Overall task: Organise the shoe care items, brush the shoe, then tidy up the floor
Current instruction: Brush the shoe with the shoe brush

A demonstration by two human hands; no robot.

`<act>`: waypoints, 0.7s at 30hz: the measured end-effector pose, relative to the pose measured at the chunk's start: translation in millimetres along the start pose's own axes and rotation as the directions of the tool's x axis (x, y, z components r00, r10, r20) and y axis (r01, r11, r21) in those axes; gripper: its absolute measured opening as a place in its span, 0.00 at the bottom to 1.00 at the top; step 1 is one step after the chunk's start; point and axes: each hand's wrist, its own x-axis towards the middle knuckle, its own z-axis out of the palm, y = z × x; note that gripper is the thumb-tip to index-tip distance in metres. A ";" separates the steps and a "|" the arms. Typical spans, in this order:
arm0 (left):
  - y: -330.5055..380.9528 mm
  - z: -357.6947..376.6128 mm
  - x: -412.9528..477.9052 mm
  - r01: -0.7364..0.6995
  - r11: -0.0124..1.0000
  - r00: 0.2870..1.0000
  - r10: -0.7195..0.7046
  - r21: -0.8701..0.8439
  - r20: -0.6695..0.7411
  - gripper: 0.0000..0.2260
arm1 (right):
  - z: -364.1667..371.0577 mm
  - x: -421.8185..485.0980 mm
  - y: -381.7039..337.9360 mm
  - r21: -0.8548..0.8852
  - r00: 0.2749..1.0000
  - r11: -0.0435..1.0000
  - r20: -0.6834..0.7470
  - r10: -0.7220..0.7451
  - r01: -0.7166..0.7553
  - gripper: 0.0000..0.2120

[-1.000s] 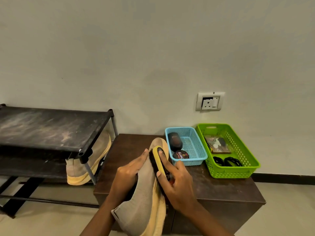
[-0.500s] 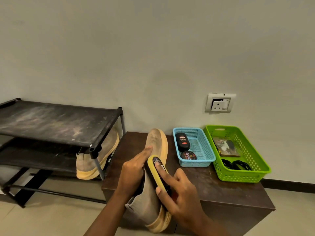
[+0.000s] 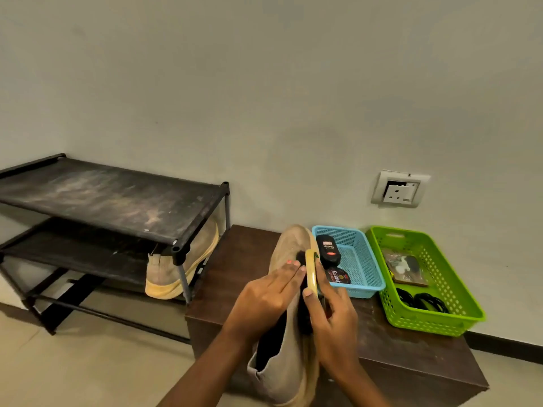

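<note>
1. Work the brush (image 3: 311, 268) in short, light strokes from toe toward heel, with the bristles flat against the shoe (image 3: 292, 245), to lift dust off the tan cloth rather than grind it in.
2. Brace hard against each stroke, then turn the shoe to reach the far side and the pale sole edge.
3. Flick loosened dust away from the blue basket (image 3: 357, 261) just to the right, holding a black bottle (image 3: 328, 250) and a round polish tin (image 3: 338, 276).
4. Presses the left hand (image 3: 264, 301) flat on the left side of the upper, fingers straight and together, gripping nothing.
5. Grips the brush in the right hand (image 3: 333, 314), fingers curled round its yellow back, thumb on the near edge, bristles turned left onto the shoe.
6. Holds the shoe over the brown cabinet (image 3: 241, 259), toe toward the wall, heel past the near edge. Hard to tell if resting on the top or lifted just above it.
7. Shows a green basket (image 3: 435, 321) beside the blue one, and a matching second shoe (image 3: 182, 268) on the lower shelf of the black rack (image 3: 111, 198) at left.
</note>
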 end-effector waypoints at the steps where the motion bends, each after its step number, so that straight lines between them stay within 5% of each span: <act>1: 0.7 0.8 1.0 -0.023 1.000 1.000 0.023 0.021 -0.010 0.14 | -0.4 0.5 1.9 -0.014 1.000 1.000 -0.013 0.006 -0.006 0.25; 4: 6.8 3.6 1.6 -0.073 0.995 0.997 0.072 0.063 0.017 0.15 | -1.0 8.8 10.0 -0.054 0.989 0.989 -0.062 0.132 -0.135 0.22; 8: 3.7 7.9 2.2 -0.066 0.993 0.998 0.066 0.095 0.007 0.14 | -0.7 -7.3 -2.8 0.036 0.993 0.993 0.004 0.116 -0.116 0.26; 12: 7.7 6.4 4.0 -0.057 0.991 0.998 0.054 0.120 0.027 0.15 | -2.6 -1.6 2.9 -0.057 0.982 0.981 -0.005 0.187 -0.187 0.23; 21: 4.6 9.2 4.9 0.100 0.989 0.988 -0.112 0.109 0.106 0.16 | -6.9 -14.2 -11.3 -0.059 0.944 0.952 0.131 0.304 -0.299 0.23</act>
